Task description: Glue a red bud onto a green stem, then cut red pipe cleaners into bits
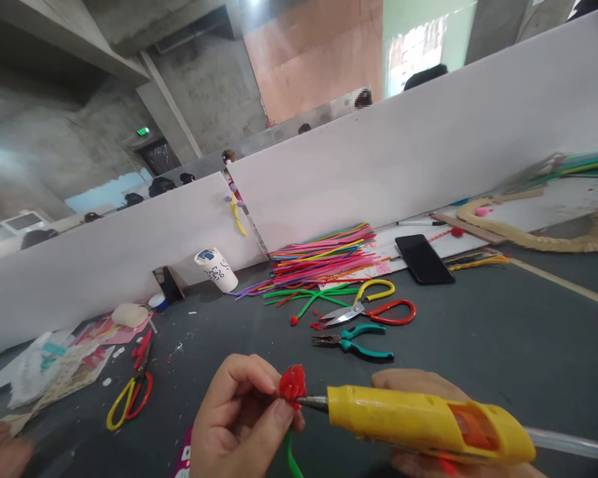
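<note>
The small red fuzzy flower (292, 384) on its green stem sits pinched between thumb and curled fingers of the left hand (239, 421), touching the metal nozzle of the long yellow plastic glue gun (428, 425) gripped by the right hand (411, 382).

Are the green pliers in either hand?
No, the pliers lie on the table; the right hand holds a glue gun, the left hand a red flower.

glue gun (423, 419): yellow | flower (292, 384): red, green stem | pliers (353, 338): teal | scissors (371, 308): yellow, red | phone (423, 259): black
</note>
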`<state>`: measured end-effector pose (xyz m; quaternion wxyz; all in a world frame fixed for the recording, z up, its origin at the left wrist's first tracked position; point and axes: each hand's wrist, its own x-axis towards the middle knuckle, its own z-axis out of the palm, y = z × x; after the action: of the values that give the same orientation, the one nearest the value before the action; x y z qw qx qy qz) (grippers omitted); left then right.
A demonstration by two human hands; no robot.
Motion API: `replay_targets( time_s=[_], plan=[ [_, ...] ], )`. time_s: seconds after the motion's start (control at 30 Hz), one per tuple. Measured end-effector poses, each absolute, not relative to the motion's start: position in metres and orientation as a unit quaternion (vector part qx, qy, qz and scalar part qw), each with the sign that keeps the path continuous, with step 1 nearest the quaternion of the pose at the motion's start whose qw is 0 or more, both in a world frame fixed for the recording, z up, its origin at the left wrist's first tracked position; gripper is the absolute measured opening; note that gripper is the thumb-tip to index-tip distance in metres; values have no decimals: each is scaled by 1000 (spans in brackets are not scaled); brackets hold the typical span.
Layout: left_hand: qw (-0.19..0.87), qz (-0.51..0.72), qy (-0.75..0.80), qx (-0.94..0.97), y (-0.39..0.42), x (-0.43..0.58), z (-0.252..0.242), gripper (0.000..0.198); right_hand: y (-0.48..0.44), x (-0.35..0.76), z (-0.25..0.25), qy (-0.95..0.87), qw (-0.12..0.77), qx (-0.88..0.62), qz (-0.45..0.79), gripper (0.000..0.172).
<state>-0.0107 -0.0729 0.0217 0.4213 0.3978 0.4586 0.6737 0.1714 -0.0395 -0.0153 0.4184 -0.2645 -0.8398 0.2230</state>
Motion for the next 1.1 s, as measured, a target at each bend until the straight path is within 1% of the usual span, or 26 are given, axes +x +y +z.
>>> replay_targets(
  time_s=[0.13, 0.4, 0.47, 0.6, 0.67, 0.87, 0.97, 1.1],
  plan=[
    [421, 676, 461, 392, -73, -10, 22, 16, -40, 172, -17, -836, 437, -259, 207, 5],
    [418, 687, 454, 383, -73, -8, 23, 15, -39, 168, -16, -826, 474, -253, 170, 7],
    [418, 691, 452, 380, -73, -8, 23, 15, -39, 169, -19, -814, 491, -259, 169, 9],
    [420, 694, 446, 379, -73, -7, 25, 15, -42, 172, -30, -784, 529, -276, 170, 22],
    [423, 692, 446, 380, -73, -8, 25, 16, -43, 174, -35, -774, 537, -283, 181, 25],
    [428, 686, 444, 385, -73, -9, 24, 15, -43, 180, -46, -762, 533, -296, 217, 28],
    [430, 686, 443, 385, -73, -9, 24, 15, -42, 183, -48, -768, 516, -303, 228, 27],
    [435, 687, 440, 380, -73, -9, 24, 16, -44, 185, -53, -776, 499, -315, 220, 26]
  ],
)
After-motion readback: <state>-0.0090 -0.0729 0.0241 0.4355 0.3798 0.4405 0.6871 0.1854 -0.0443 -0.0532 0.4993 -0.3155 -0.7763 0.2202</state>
